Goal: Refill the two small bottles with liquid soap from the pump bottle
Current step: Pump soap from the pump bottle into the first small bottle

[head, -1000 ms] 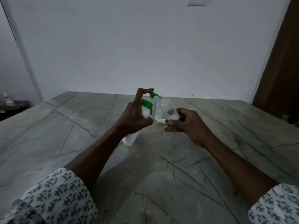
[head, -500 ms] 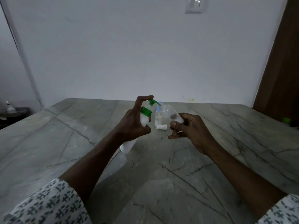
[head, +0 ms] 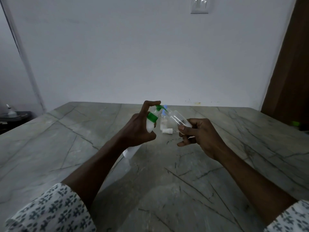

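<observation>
Counter (head: 66,148): grey veined stone, filling my feed from the wall forward. Pump bottle (head: 152,116): white with a green collar, lifted off the counter and tilted, its long axis running from the base at lower left to the spout at upper right. My view has the left hand (head: 138,129) wrapped round its body, index finger hooked over the pump head. Small bottle (head: 177,118): clear and tilted, neck pointing up-left at the spout, base pinched by the right hand (head: 202,136). Second small bottle (head: 163,122): upright on the counter between the hands. White cap (head: 167,130): lying on its side just before it.
</observation>
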`<action>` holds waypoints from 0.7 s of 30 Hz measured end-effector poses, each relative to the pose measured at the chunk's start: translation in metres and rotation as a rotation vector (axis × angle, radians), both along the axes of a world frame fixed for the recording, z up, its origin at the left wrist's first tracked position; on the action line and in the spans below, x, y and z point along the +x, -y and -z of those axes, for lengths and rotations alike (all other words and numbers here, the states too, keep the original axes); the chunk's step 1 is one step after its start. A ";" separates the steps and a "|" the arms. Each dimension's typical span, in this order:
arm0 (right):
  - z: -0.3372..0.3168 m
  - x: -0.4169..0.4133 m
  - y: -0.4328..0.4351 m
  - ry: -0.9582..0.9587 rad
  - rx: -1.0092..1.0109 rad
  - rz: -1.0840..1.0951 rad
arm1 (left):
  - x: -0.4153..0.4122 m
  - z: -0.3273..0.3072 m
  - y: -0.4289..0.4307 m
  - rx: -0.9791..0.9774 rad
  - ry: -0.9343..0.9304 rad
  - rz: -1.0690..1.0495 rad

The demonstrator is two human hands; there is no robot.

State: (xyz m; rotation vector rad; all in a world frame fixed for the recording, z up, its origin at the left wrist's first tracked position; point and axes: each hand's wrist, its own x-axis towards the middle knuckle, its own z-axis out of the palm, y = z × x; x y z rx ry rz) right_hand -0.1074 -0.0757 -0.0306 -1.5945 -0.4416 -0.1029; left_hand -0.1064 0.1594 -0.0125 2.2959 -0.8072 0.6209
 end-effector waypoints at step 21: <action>0.011 -0.001 -0.007 0.034 0.013 -0.014 | 0.002 0.003 0.003 -0.108 0.024 -0.025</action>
